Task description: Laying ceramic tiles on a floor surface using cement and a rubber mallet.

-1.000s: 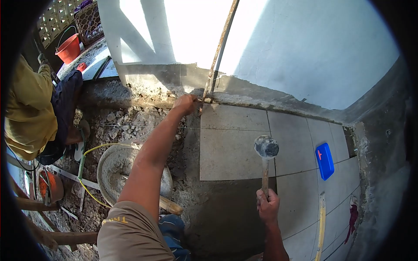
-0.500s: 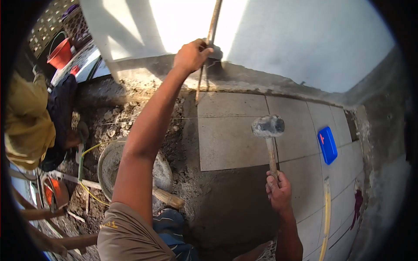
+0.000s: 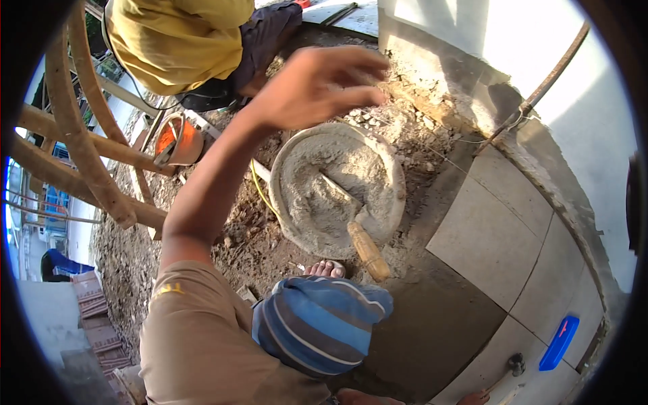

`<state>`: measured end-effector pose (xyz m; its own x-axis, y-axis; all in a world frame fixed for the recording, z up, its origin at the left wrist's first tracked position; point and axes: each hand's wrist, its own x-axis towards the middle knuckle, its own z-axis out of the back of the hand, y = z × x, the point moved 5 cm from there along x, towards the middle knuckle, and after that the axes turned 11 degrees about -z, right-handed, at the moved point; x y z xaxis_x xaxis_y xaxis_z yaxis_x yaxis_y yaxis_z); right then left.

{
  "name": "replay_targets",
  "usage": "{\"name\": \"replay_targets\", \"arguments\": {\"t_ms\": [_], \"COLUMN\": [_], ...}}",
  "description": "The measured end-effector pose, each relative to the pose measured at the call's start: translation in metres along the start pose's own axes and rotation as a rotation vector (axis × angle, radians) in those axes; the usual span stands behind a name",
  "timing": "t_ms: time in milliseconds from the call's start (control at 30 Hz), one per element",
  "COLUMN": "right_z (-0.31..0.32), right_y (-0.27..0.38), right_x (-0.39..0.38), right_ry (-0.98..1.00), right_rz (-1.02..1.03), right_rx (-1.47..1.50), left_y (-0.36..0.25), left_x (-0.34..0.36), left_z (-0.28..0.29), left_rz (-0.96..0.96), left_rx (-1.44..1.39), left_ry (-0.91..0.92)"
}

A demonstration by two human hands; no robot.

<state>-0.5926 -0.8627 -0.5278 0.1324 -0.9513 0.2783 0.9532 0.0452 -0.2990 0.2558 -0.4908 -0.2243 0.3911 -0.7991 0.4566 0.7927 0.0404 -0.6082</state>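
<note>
My left hand is in the air beyond a round basin of grey mortar, its fingers stretched out and apart, holding nothing. A trowel lies in the mortar, its wooden handle sticking out over the near rim. At the lower edge, my right hand, mostly cut off, is closed round the handle of a mallet. The mallet's head is over the pale floor tiles. Left of these tiles is a smooth bed of wet mortar. My knee, in striped blue cloth, is below the basin.
A co-worker in a yellow top crouches at the upper left. Near them stands an orange bucket. Curved wooden poles reach in from the left. A stick leans on the wall; a blue tray lies on the tiles.
My view has swung left. The left hand has come away from the stick at the wall and moved toward the basin. The mallet in my right hand is now near the picture's lower right.
</note>
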Motion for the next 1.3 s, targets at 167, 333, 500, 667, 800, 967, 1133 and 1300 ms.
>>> {"name": "replay_targets", "arguments": {"t_ms": [167, 333, 500, 667, 800, 967, 1133, 1300], "right_z": [0.008, 0.017, 0.075, 0.077, 0.088, 0.13, 0.124, 0.135], "right_y": [-0.001, 0.062, 0.134, 0.169, 0.208, 0.274, 0.309, 0.346], "right_x": [0.013, 0.061, 0.128, 0.155, 0.138, 0.099, 0.082, 0.059], "right_ry": [0.3, -0.064, -0.38, 0.07, 0.008, 0.078, 0.212, 0.24], "right_rz": [-0.201, 0.146, 0.293, -0.01, 0.071, 0.163, 0.325, 0.55], "right_rx": [-0.069, -0.308, 0.279, 0.869, 0.933, 0.931, 0.889, 0.806], "left_y": [0.005, -0.007, -0.079, -0.083, -0.047, 0.037, 0.153, 0.249], "left_x": [-0.273, -0.51, -0.607, -0.605, -0.593, -0.487, -0.387, -0.295], "left_z": [0.049, -0.063, -0.142, -0.116, -0.115, -0.098, -0.059, -0.068], "left_rz": [0.644, 1.63, 1.647, 1.624, 1.645, 1.249, 0.96, 0.811], "left_rx": [0.226, 0.524, 0.231, 0.336, 0.175, 0.094, 0.096, 0.272], "left_ry": [-0.875, 0.072, 0.475, 0.275, 0.314, -0.16, -0.305, 0.063]}}
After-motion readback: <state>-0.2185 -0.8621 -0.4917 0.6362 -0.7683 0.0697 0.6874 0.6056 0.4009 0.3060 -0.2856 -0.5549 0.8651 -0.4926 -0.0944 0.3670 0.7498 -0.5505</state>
